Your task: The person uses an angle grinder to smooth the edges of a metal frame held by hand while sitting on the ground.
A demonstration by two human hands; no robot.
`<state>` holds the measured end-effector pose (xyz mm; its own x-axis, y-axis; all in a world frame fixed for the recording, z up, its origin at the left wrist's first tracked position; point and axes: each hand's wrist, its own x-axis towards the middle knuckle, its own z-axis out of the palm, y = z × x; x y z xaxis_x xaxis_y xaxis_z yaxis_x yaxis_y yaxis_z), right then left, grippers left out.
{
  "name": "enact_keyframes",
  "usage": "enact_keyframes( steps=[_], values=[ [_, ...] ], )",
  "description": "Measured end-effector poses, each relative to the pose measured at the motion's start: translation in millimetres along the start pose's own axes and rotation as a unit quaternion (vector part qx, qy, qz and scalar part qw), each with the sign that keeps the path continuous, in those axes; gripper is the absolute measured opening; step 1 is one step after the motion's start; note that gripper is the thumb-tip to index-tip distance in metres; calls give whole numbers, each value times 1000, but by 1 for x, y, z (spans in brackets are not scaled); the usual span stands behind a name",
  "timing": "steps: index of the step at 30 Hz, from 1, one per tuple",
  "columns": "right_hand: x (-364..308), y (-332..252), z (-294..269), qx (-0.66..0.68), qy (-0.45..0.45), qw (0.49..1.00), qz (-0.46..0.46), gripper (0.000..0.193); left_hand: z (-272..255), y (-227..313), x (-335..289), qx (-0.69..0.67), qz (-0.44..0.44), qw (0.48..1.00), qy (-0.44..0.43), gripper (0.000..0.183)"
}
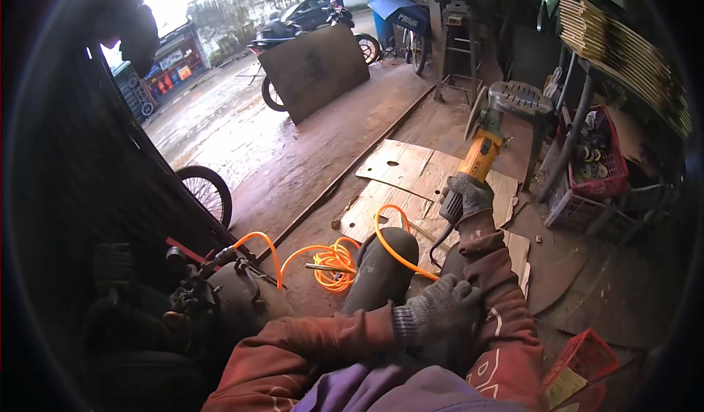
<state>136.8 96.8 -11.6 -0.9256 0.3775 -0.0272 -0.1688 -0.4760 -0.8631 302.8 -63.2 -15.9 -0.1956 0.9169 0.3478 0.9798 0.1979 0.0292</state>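
The left hand (438,311), gloved in grey, lies curled over the right sleeve just above the knee, fingers closed on the cloth. An orange hose (334,259) coils on the floor beside the boot. The right hand (469,194), gloved too, is clamped around the yellow angle grinder (480,155), held out over the cardboard sheets (400,166). Further right, a red basket (598,164) holds round discs.
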Motion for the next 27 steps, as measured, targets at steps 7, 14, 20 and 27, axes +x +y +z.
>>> enact_keyframes(
  steps=[7,14,20,27],
  values=[
    [0,1,-4,43,7,999,8,28,-7,-8,6,66,28,997,-17,20],
    [7,0,-12,44,-7,999,25,31,-9,3,-3,-114,-102,986,71,24],
    [8,-2,-12,46,-22,998,31,31,-24,9,-10,-250,-195,948,36,30],
    [19,-18,-19,16,-129,991,14,33,-29,-13,-27,-238,-259,935,40,16]
  ],
)
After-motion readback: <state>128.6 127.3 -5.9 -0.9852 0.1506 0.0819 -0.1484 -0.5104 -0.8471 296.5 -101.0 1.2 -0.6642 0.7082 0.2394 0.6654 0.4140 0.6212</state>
